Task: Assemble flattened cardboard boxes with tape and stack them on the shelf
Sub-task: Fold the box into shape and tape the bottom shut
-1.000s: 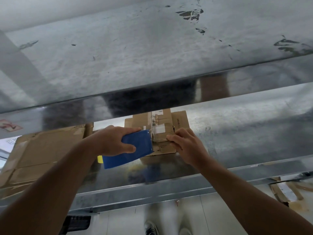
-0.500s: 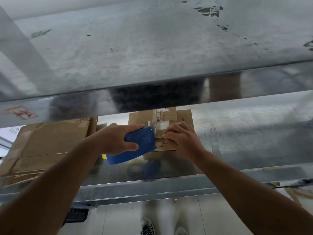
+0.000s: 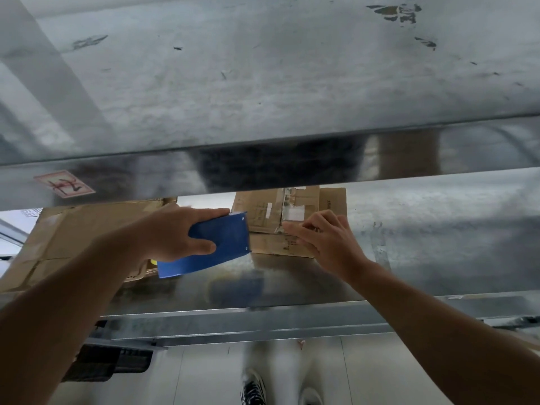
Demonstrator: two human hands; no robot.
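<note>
Box (image 3: 263, 209) on shelf (image 3: 292, 276) — left hand (image 3: 178, 232) grips blue tape dispenser (image 3: 225, 241), right hand (image 3: 330, 244) presses its flap, fingers bent.

Two boxes (image 3: 263, 207) (image 3: 73, 238), one tape dispenser (image 3: 225, 241)

The upper shelf lip (image 3: 117, 176) hides the far end of the cardboard box (image 3: 263, 206) beyond both hands. The left hand (image 3: 175, 232) covers the roll of the blue tape dispenser (image 3: 225, 238). Whether the right hand (image 3: 327, 244) pinches the box flap or only presses it is unclear. The box's print is too small to read.
</note>
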